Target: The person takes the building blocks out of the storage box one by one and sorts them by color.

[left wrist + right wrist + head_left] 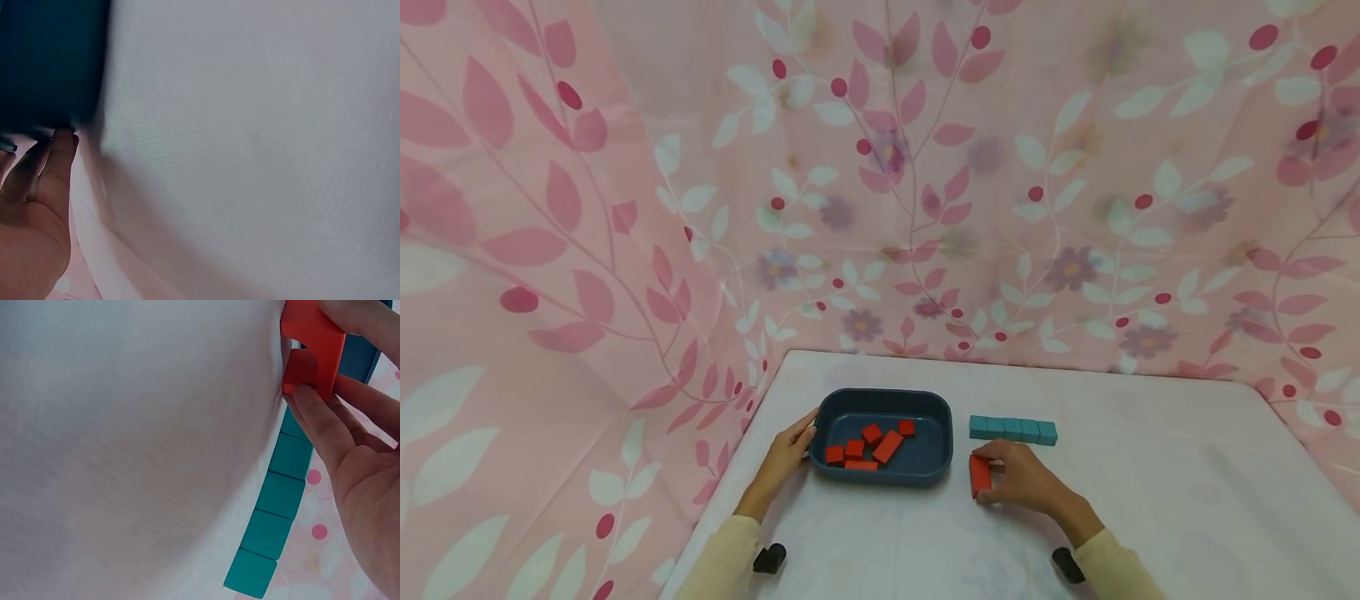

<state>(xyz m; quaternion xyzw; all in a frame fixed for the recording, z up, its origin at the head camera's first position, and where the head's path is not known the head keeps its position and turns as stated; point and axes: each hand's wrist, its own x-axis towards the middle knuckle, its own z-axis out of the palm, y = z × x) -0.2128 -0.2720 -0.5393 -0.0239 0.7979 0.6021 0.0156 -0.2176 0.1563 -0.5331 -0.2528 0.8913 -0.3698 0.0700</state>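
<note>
In the head view, my left hand (786, 454) grips the left end of a dark blue rectangular dish (946, 442). The left wrist view shows the left fingers (59, 165) against the dish's edge; part of that grip is hidden. Several red blocks (887, 447) lie inside the dish, toward its left and middle. To its right, my right hand (1026, 479) pinches a red arch block (328, 347) between thumb and fingers. A curved notch shows in this block in the right wrist view. Just beyond that hand, several teal cubes (1012, 430) form a straight row.
A white cloth (895, 542) covers the table. Pink floral curtains (925, 183) hang behind and to the left. Small black devices (770, 559) sit by both wrists.
</note>
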